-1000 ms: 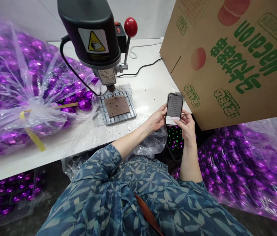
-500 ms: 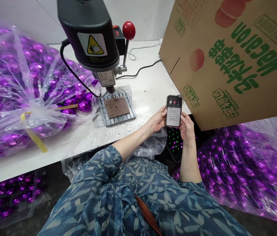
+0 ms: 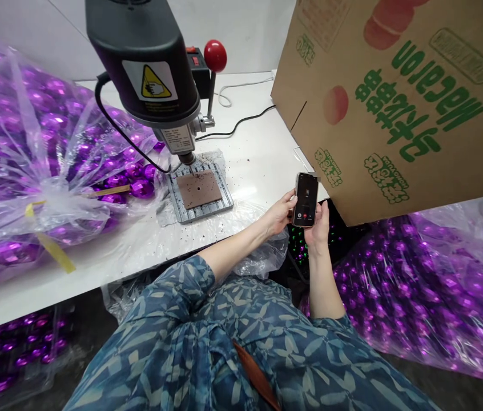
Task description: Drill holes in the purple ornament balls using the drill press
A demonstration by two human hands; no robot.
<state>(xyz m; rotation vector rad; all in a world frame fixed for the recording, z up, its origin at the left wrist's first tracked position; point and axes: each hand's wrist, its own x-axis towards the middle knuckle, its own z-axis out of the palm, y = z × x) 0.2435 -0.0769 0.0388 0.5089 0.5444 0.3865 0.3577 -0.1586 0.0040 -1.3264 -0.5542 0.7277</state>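
Observation:
A smartphone (image 3: pixel 305 198) stands tilted up between my hands, its dark screen showing small round icons along the bottom, one of them red. My left hand (image 3: pixel 282 213) grips the phone's left edge, thumb along the side. At the lower right edge, my right hand (image 3: pixel 319 226) is also closed on the phone, its fingers partly hidden behind it. Left of the hands, a bench drill press (image 3: pixel 147 74) with a red-knobbed lever (image 3: pixel 214 56) stands on the table. Its grooved base (image 3: pixel 226 201) carries a brown plate (image 3: pixel 190 197) with a small hole and dark shavings.
A large cardboard box (image 3: pixel 421 171) leans at the right. Clear bags of shiny purple balls lie on the table (image 3: pixel 96 268) at left (image 3: pixel 23 142) and below the box (image 3: pixel 395 285). Black cable (image 3: pixel 241 128) runs behind the drill press. Plastic sheeting (image 3: pixel 262 257) hangs over the front edge.
The phone's screen has gone from a light page of text to a dark display with icons at the bottom. My right hand has shifted lower on the phone.

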